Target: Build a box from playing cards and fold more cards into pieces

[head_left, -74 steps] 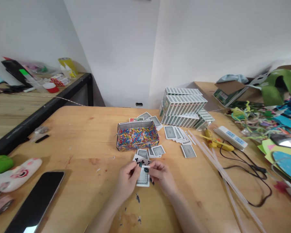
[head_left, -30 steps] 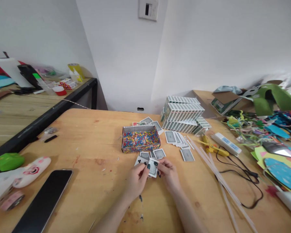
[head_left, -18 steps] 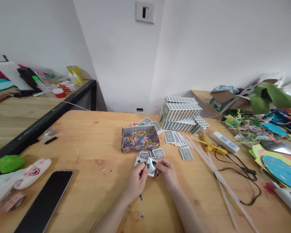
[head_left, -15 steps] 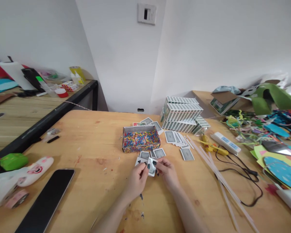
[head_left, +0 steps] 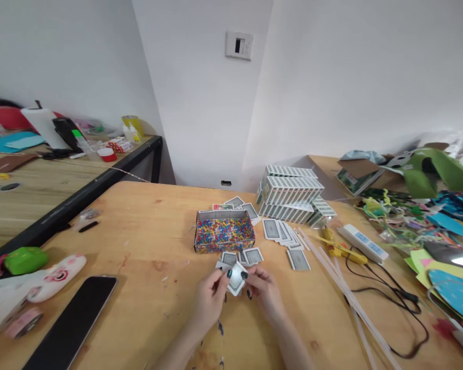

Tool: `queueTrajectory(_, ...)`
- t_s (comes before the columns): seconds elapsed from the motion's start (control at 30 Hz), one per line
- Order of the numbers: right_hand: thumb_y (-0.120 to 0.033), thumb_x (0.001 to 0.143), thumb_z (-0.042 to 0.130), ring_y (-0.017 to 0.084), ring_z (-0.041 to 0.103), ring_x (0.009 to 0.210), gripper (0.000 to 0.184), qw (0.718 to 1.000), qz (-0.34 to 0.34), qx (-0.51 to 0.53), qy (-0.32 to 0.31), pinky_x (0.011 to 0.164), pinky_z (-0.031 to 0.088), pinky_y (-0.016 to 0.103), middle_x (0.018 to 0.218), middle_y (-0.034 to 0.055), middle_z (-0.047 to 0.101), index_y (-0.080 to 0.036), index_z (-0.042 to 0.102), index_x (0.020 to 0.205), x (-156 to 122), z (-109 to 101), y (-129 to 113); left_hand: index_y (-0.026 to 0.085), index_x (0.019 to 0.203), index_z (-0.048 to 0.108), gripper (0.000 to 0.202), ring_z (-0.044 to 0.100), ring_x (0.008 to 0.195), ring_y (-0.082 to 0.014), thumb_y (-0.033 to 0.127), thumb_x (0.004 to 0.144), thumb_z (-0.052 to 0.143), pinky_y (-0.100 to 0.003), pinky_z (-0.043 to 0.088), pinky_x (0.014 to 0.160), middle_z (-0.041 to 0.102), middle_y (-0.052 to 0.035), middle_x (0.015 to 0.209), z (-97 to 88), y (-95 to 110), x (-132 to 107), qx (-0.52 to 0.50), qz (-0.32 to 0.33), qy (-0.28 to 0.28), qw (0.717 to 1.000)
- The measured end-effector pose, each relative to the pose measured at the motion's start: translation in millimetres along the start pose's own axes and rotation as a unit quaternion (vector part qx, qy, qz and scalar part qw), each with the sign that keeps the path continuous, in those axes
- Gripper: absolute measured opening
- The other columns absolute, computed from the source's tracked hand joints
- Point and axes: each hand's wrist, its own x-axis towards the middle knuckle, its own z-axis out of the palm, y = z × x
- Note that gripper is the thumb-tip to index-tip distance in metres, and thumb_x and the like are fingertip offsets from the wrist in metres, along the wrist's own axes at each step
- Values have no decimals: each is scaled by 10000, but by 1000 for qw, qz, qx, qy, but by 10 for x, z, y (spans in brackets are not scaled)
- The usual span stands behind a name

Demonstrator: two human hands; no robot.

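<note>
Between my two hands is a playing card (head_left: 236,279), held back side up and tilted, just above the table near its front middle. My left hand (head_left: 211,292) pinches its left edge between thumb and fingers. On the opposite edge, my right hand (head_left: 263,285) grips it the same way. Part of another card shows beneath and behind it, mostly hidden by the fingers. Just beyond lie a few face-down cards (head_left: 252,255). Behind those stands an open box (head_left: 224,248) with a colourful patterned lining and grey card-back pieces along its rim.
Striped card boxes (head_left: 291,190) are stacked at the back, with fanned cards (head_left: 272,229) before them. To the right are a yellow glue gun (head_left: 341,247), a power strip (head_left: 362,241), clear glue sticks (head_left: 337,280) and a black cable. A phone (head_left: 73,324) and plush toy (head_left: 57,277) lie left.
The held card has turned in my fingers, so its patterned back now faces up as a diamond shape. The club-marked card beside it is now mostly covered. The camera view has tilted up slightly.
</note>
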Motion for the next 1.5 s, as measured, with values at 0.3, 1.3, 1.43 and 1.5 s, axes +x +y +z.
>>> queueTrajectory(0.3, -342, 673, 659, 105, 525, 435, 216, 987, 15, -111, -114, 466, 437, 230, 543, 10, 624, -149, 579, 621, -70, 63, -58, 193, 634, 353, 263, 339, 529, -99, 360, 834, 390, -190, 289, 484, 331, 55, 579, -133, -44, 78, -25, -30, -17, 999)
queueTrajectory(1.3, -158, 655, 464, 113, 444, 539, 140, 978, -58, -202, -11, 508, 361, 200, 566, -16, 518, -162, 601, 630, -165, 299, 43, 204, 703, 439, 137, 565, 600, -151, 270, 816, 398, -250, 426, 564, 588, -8, 654, 16, 40, -58, 169, 24, 53, 984)
queueTrajectory(1.43, -149, 659, 438, 123, 466, 554, 223, 977, -63, -200, -45, 519, 366, 206, 576, -10, 551, -165, 660, 675, -171, 274, 14, 203, 682, 441, 144, 559, 588, -144, 266, 805, 399, -237, 419, 548, 577, -1, 637, 3, 53, -41, 154, 20, 57, 986)
queueTrajectory(1.5, -152, 667, 431, 119, 470, 536, 253, 979, -52, -184, -69, 513, 367, 207, 575, -12, 565, -168, 679, 716, -171, 266, 16, 200, 679, 445, 145, 555, 578, -144, 266, 801, 401, -237, 413, 544, 571, 4, 625, -9, 34, -28, 155, 19, 60, 986)
